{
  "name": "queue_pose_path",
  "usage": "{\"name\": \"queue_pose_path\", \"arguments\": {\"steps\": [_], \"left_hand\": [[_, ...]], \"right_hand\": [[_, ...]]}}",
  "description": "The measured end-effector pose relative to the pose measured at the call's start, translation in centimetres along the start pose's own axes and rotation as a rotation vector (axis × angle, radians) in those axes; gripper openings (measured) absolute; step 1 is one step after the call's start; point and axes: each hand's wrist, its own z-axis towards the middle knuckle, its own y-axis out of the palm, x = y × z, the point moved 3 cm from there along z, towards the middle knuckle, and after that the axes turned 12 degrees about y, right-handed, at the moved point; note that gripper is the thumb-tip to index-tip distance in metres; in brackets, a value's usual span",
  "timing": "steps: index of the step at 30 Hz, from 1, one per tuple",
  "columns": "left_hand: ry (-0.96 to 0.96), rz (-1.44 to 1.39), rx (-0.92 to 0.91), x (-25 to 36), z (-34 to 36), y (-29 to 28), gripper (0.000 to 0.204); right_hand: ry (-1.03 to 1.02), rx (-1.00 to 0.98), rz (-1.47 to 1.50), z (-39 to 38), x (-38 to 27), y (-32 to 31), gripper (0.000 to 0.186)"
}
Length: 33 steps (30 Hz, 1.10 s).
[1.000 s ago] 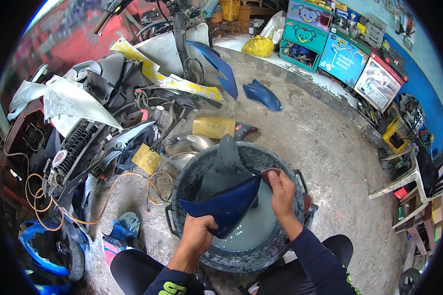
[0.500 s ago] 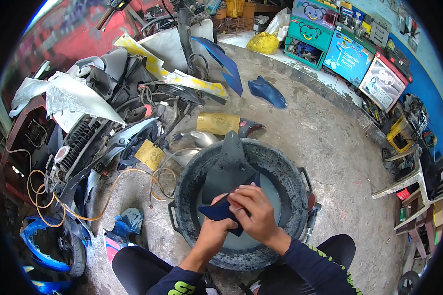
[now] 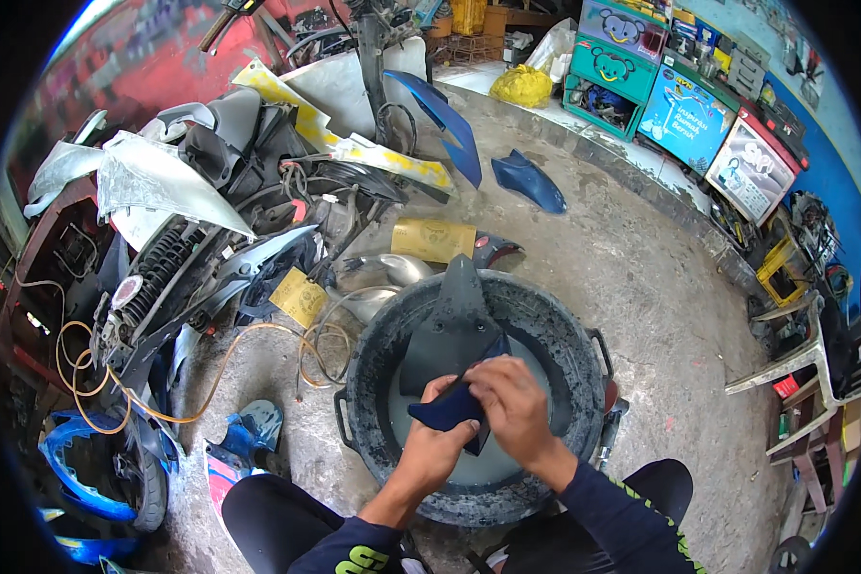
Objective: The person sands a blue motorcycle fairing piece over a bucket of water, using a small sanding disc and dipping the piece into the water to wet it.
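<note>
Over a round black basin (image 3: 584,354), my left hand (image 3: 432,452) is closed around a dark blue curved plastic panel (image 3: 438,413). My right hand (image 3: 515,400) bends over the panel's right side, fingers curled together against its surface; whether a small piece lies under those fingertips is hidden. A dark grey pointed plastic panel (image 3: 459,301) with two small holes stands in the basin, its tip resting over the far rim. Cloudy water (image 3: 545,373) shows at the basin's bottom.
Yellow sandpaper sheets (image 3: 433,240) lie beyond the basin, near a blue panel (image 3: 529,182). Motorcycle parts (image 3: 177,182) pile up at left, with an orange hose (image 3: 225,378) looping across the concrete. A spray gun-like tool (image 3: 610,430) sits at right, a raised tiled ledge (image 3: 641,163) farther back.
My right hand has slid slightly right and down along the panel, its fingers more bent. The blue panel has tilted a little in my left hand. The whole view has shifted slightly.
</note>
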Motion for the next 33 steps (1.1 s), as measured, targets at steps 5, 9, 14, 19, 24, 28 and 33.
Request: {"name": "queue_pose_path", "arguments": {"steps": [5, 9, 14, 19, 24, 28, 33], "left_hand": [[0.063, -0.028, -0.064, 1.4, 0.2, 0.3, 0.061], [0.098, 0.065, -0.096, 0.4, 0.7, 0.1, 0.058], [-0.029, -0.165, -0.087, -0.8, 0.3, 0.4, 0.053], [0.028, 0.063, -0.195, -0.3, -0.1, 1.7, 0.061], [-0.15, -0.172, -0.036, 0.4, -0.1, 0.7, 0.067], [-0.094, -0.232, 0.015, -0.5, 0.4, -0.1, 0.067], [-0.095, -0.112, 0.075, -1.0, 0.4, -0.5, 0.065]], "right_hand": [[-0.094, -0.017, 0.056, -0.1, -0.9, -0.6, 0.013], [-0.024, 0.024, 0.085, -0.6, -1.4, 0.1, 0.015], [-0.042, 0.037, -0.036, 0.7, -0.3, -0.4, 0.011], [-0.063, -0.05, 0.117, -0.9, -2.2, 0.0, 0.014], [0.152, 0.07, 0.177, 0.6, -0.1, -1.9, 0.016], [0.575, 0.034, 0.646, 0.9, 2.2, -1.2, 0.03], [0.748, -0.046, 0.831, 0.3, 3.5, -0.4, 0.03]]}}
